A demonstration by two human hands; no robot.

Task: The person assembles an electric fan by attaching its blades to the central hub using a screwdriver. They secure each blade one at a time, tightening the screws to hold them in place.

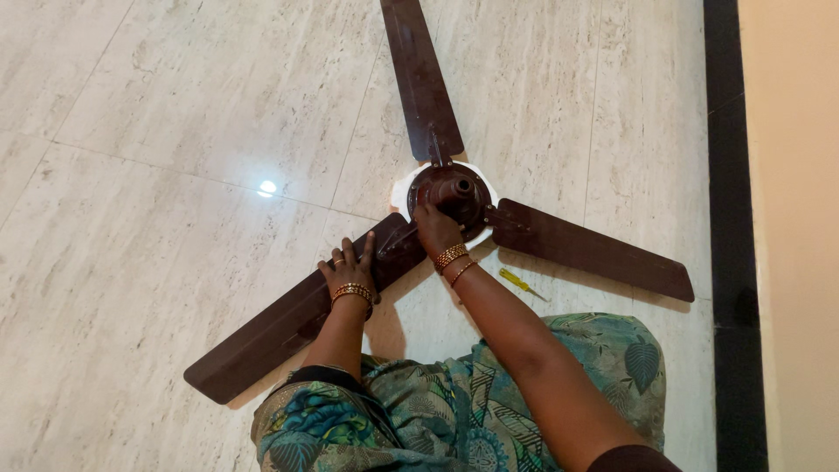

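Ceiling fan (454, 197) lies flat on the tiled floor (157, 175). Your left hand (350, 267) presses open-palmed on the near blade (288, 323); your right hand (434, 229) closes at the blade's hub joint, contents hidden. Likely fastener work; next, the yellow screwdriver (517, 281) is beside your right forearm.

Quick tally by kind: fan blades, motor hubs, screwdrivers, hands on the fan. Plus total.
Fan blades: 3, one pressed by the left hand
Motor hub: 1, right hand on it
Yellow screwdriver: 1, on the floor
Hands on the fan: 2
Total: 7
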